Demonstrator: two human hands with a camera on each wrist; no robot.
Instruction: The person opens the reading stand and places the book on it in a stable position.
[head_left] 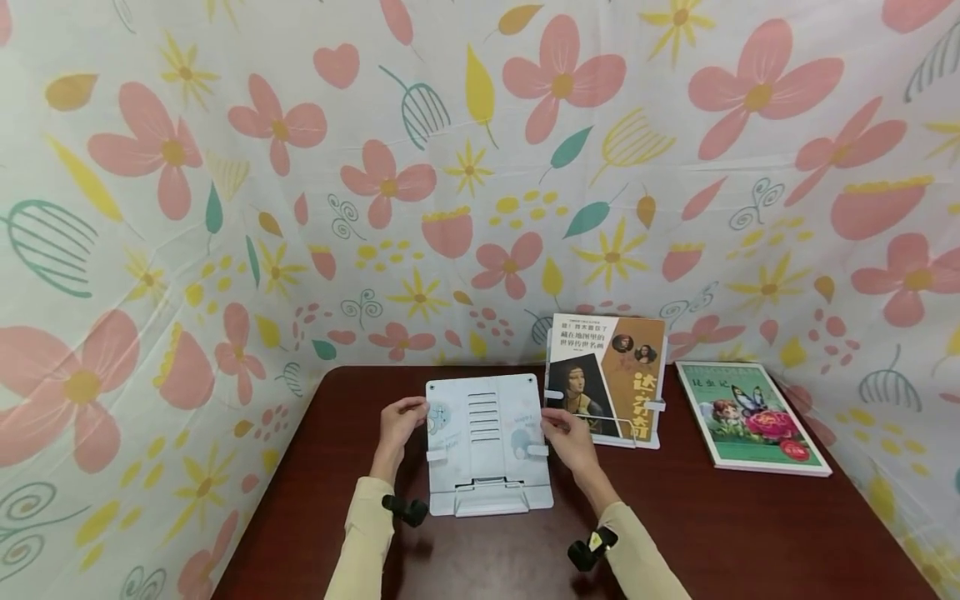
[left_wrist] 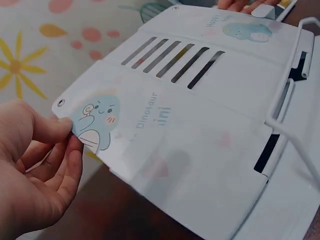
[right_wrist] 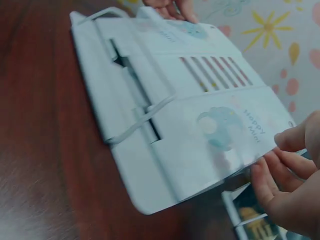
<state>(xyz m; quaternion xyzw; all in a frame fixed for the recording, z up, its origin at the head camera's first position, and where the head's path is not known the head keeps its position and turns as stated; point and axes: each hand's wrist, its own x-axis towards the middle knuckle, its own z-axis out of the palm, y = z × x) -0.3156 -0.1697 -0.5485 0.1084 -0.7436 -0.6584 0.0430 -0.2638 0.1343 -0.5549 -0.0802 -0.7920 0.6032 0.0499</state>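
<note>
A white book stand [head_left: 489, 463] with pale blue dinosaur prints and a row of slots in its back plate stands tilted on its base near the table's middle. My left hand [head_left: 397, 429] pinches the left edge of the plate, thumb on the front beside the dinosaur print [left_wrist: 97, 122], fingers behind. On the opposite edge, my right hand [head_left: 573, 446] holds the plate between thumb and fingers. A wire page holder [right_wrist: 142, 120] lies across the stand's lower front. No book rests on this stand.
Just right and behind, a second stand bears an upright book [head_left: 607, 375] with an orange and white cover. Further right, a green book [head_left: 753, 417] with a butterfly and pink flower lies flat on the dark red-brown table [head_left: 720, 533]. A flowered cloth [head_left: 480, 167] hangs behind.
</note>
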